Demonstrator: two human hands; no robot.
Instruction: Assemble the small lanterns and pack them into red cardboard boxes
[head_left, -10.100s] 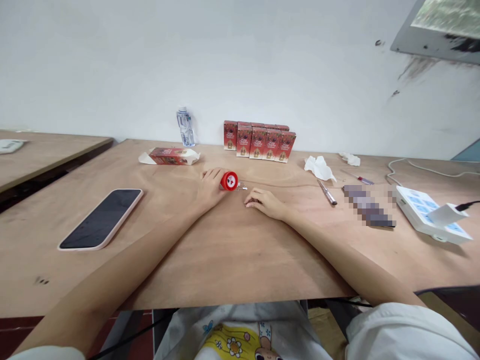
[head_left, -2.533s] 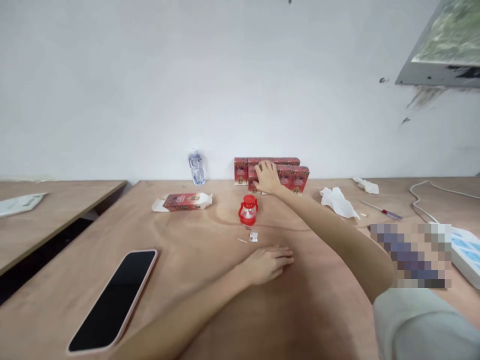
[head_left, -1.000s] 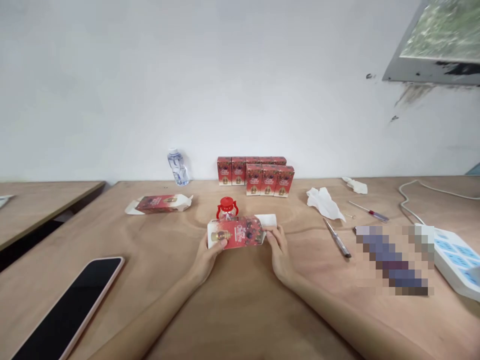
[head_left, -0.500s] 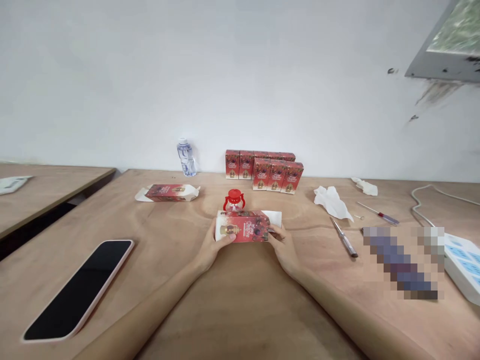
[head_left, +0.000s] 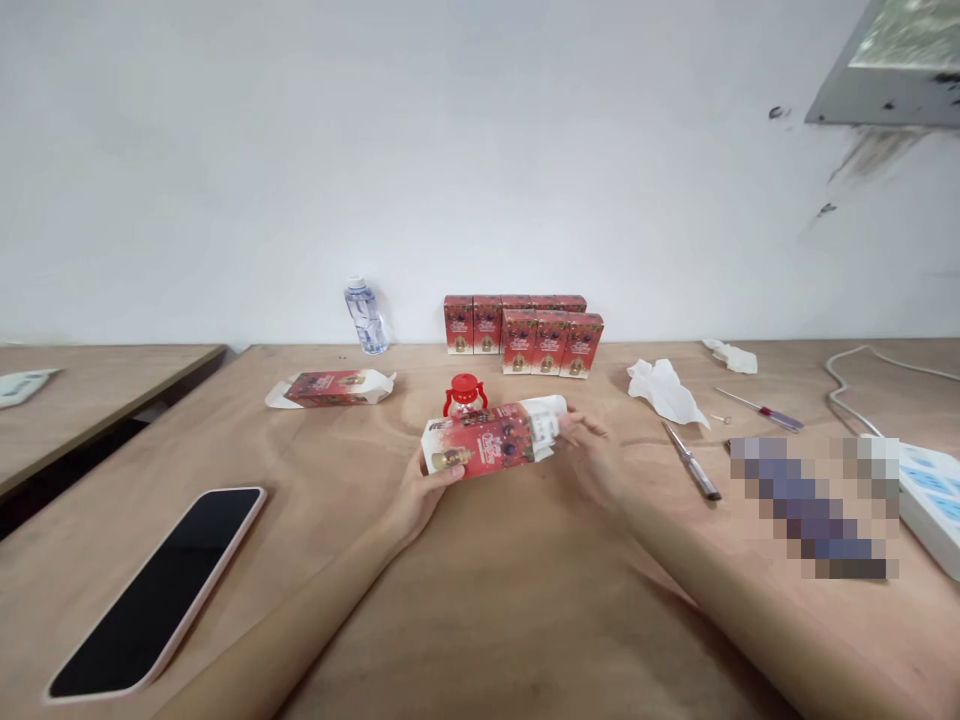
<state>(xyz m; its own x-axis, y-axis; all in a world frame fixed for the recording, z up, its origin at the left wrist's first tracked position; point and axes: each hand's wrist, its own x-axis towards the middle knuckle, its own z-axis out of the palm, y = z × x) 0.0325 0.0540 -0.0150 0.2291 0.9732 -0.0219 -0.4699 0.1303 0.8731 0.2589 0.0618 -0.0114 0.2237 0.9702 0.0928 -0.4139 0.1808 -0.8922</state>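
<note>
My left hand (head_left: 421, 490) grips the left end of a red and white printed carton (head_left: 480, 443), thumb on its front face. The carton is tilted, its right end raised, with white flaps (head_left: 545, 425) sticking out there. Beside those flaps is my right hand (head_left: 596, 450), slightly blurred, its fingers apart and holding nothing that I can see. Right behind the carton stands a small lantern (head_left: 465, 393) with a red top and red side arms; the carton hides its lower part.
Red boxes (head_left: 551, 343) stand in rows by the wall. Another carton (head_left: 330, 387) with loose flaps lies left, near a water bottle (head_left: 366, 318). A phone (head_left: 157, 590) lies front left. Crumpled tissue (head_left: 666, 390), screwdrivers (head_left: 691, 462) and a power strip (head_left: 934, 500) are on the right.
My right hand has come off the carton and moved slightly right. The carton's right end has tilted up, and its flaps stand out more. My left hand keeps its hold.
</note>
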